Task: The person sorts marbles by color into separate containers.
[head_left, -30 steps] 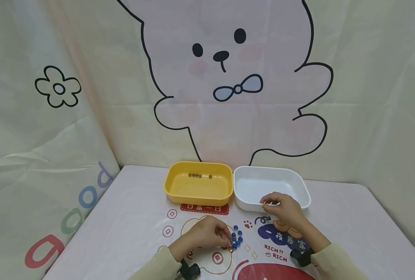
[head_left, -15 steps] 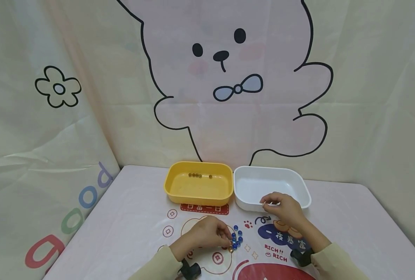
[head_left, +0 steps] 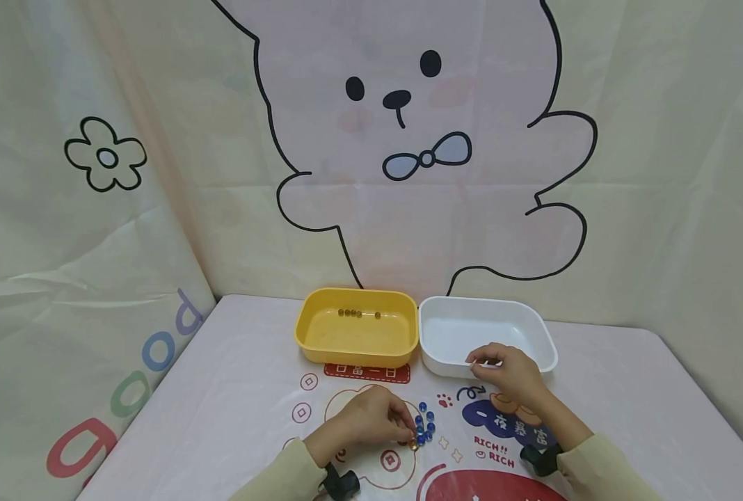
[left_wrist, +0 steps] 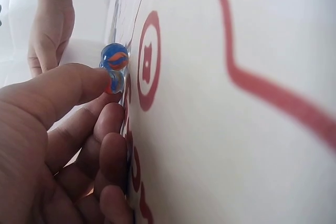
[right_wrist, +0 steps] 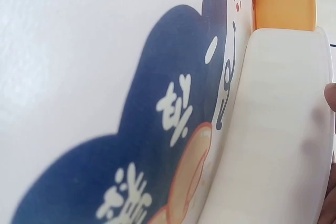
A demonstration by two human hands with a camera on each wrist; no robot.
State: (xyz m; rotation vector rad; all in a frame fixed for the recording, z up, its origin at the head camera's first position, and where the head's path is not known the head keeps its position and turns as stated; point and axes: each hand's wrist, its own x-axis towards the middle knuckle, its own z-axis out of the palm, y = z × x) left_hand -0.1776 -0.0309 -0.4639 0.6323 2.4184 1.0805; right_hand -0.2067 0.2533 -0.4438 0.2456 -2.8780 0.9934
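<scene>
In the head view my left hand (head_left: 378, 417) is down on the tabletop beside a small cluster of blue marbles (head_left: 430, 427). Its thumb and index finger pinch a clear marble (left_wrist: 116, 81) with orange and blue in it, seen in the left wrist view. Touching that one is another marble (left_wrist: 114, 56), blue with an orange swirl. An amber marble (head_left: 414, 446) lies just below the fingertips. My right hand (head_left: 509, 372) hangs loosely curved at the front rim of the white tray (head_left: 437, 365). Its fingertips show only partly past the rim in the right wrist view.
A yellow tray (head_left: 321, 351) stands against the white one on its left, with several amber marbles (head_left: 349, 313) inside. The table wears a printed white cloth (head_left: 622, 390). Behind rises a curtain (head_left: 659, 243) with a bear drawing.
</scene>
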